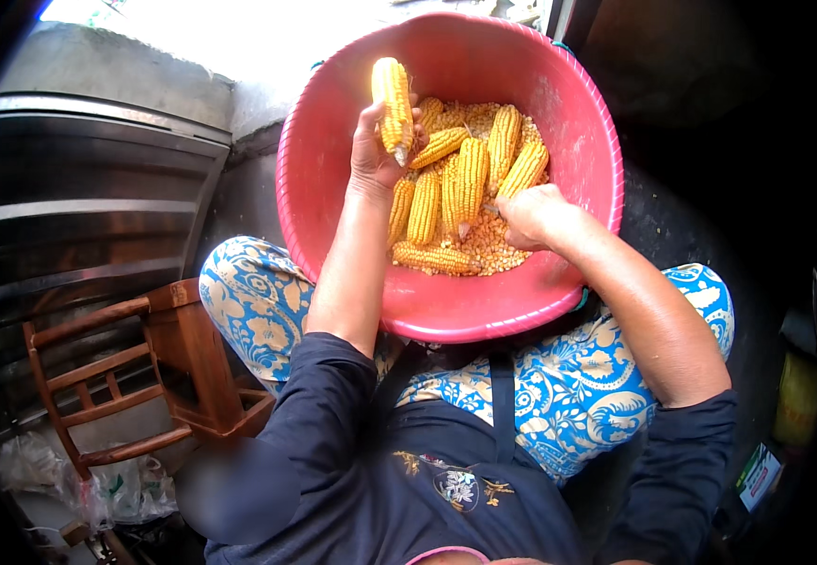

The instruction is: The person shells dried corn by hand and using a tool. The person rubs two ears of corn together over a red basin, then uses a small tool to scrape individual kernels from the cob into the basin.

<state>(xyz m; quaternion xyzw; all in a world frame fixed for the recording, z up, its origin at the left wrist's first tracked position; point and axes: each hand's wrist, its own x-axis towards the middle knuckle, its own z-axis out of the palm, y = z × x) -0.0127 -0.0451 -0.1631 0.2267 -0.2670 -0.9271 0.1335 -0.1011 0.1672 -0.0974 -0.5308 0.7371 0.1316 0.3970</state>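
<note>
My left hand [374,152] grips an ear of yellow corn [392,99] and holds it raised over the left side of a red plastic tub [451,311]. The ear stands nearly upright, its pale stalk end pointing down towards me. My right hand [537,217] is a fist low inside the tub, closed on a thin tool [490,209]; only a short greyish tip shows, and the fist hides the rest. Several husked ears of corn [472,180] lie in the tub on a bed of loose corn kernels [497,244]. One ear [526,169] lies just beyond the right fist.
The tub stands between my knees, which are in blue patterned trousers [585,402]. A wooden chair [105,381] is at the left, near a ribbed metal panel [84,212]. Plastic bags [126,487] lie below the chair. A small printed box [758,477] is at the right.
</note>
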